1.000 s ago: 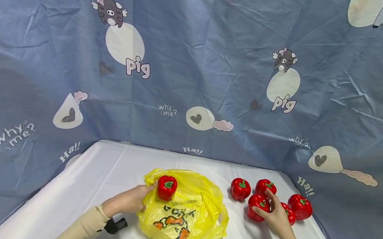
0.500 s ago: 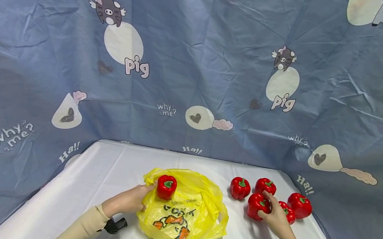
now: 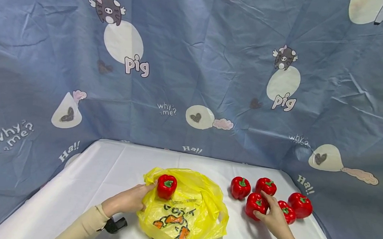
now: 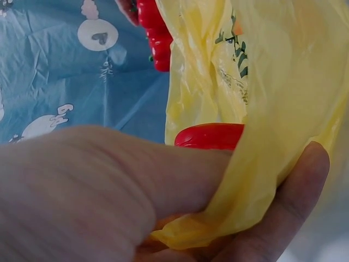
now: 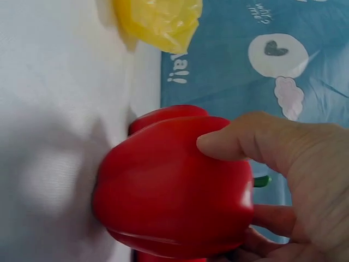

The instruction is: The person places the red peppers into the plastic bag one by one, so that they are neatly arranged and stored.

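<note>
My left hand (image 3: 131,199) grips the left edge of a yellow plastic bag (image 3: 204,216); in the left wrist view the film passes between thumb and fingers. One red bell pepper (image 3: 166,187) lies at the bag's upper left, near these fingertips; I cannot tell whether it is inside or on top. Over on the right, my right hand (image 3: 276,216) holds another red bell pepper (image 3: 254,207) by its side. The thumb presses this pepper (image 5: 169,191) in the right wrist view, while other fingers reach behind, partly hidden. Its base seems at or near the white cloth.
More red bell peppers stand around the right hand: one to the left (image 3: 240,187), one behind (image 3: 267,185), and a pair of peppers (image 3: 300,205) to the right. A white cloth (image 3: 107,176) covers the table. Blue printed fabric (image 3: 194,79) hangs behind it.
The right thumb has shifted from the pepper's front toward its right side. That pepper has moved slightly left and its stem faces more upward. The left hand and bag look unchanged.
</note>
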Tool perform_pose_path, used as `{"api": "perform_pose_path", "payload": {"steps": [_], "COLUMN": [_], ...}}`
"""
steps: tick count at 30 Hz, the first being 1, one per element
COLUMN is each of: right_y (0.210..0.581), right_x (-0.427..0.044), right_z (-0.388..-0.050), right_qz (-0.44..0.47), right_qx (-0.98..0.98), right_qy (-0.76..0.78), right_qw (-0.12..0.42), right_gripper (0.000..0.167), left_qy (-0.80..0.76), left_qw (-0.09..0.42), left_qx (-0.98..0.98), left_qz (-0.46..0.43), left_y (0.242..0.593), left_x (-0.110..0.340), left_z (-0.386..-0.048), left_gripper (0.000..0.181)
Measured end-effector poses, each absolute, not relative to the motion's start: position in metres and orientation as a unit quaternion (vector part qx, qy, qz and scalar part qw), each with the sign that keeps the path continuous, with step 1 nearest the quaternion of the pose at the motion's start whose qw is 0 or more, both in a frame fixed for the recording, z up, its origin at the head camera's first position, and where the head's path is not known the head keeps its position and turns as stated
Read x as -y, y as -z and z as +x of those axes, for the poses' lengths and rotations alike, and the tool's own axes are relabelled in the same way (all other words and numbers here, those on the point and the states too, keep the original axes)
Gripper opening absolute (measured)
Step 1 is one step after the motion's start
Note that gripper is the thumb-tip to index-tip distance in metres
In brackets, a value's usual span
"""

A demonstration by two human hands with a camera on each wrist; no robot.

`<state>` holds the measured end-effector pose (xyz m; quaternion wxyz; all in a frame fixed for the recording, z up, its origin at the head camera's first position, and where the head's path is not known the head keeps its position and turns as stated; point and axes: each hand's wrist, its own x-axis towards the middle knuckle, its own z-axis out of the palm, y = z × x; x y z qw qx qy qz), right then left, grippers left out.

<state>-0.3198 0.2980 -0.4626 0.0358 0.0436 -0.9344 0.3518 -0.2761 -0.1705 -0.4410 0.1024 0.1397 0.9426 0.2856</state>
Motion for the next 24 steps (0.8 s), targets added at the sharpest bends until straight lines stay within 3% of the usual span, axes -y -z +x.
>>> {"api": "perform_pose_path", "payload": {"steps": [13, 24], "right_y": [0.469, 0.476], "right_x": [-0.293, -0.289], "right_z": [-0.322, -0.323], "right_qz": [0.048, 0.027], "right_qx": [0.937, 0.935], "right_qy": [-0.336, -0.347], "right_qw": [0.080, 0.065], "right_gripper": [0.083, 0.092], "left_qy": [-0.291, -0.290], "left_qw": [0.093, 0.092], "left_qx": [-0.941, -0.943], "left_qz": [0.143, 0.134], "left_y": [0.437, 0.433], "left_x": [0.171, 0.170], "left_z": [-0.276, -0.274], "left_gripper": [0.085, 0.085]}}
